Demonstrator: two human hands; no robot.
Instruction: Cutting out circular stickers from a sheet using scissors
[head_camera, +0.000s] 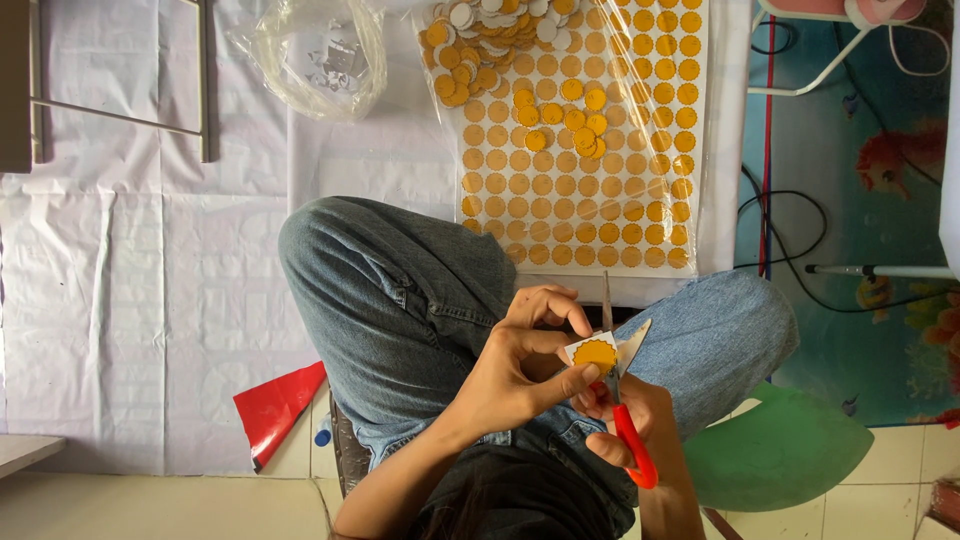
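Nearest the camera are the person's own dark top and bent arms, with knees in blue jeans (400, 290) raised on either side. The left hand (515, 365) pinches a small white paper piece (600, 350) bearing a yellow scalloped disc between thumb and fingers, closed narrowly on it. The right hand (630, 420) grips red-handled scissors (625, 400), fingers through the loops; the blades are parted around the edge of the paper piece, just beside the left fingertips.

The person sits on the floor. A white, creased sheet (150, 280) covers most of it, with pale tiles showing at the lower edge. To the right lies a blue mat with fish pictures (860, 180), crossed by black cables (790, 230) and white tube legs.

Beyond the knees lies a large white sheet printed with rows of yellow scalloped discs (590, 190), under clear film. Loose cut discs (490, 40) are heaped on its far left corner, some yellow side up, some white. Left of that sits a crumpled clear plastic bag (320, 55) holding small white scraps. A red glossy sheet (275, 405) pokes out beside the left knee, and a green curved sheet (780, 450) lies by the right knee.
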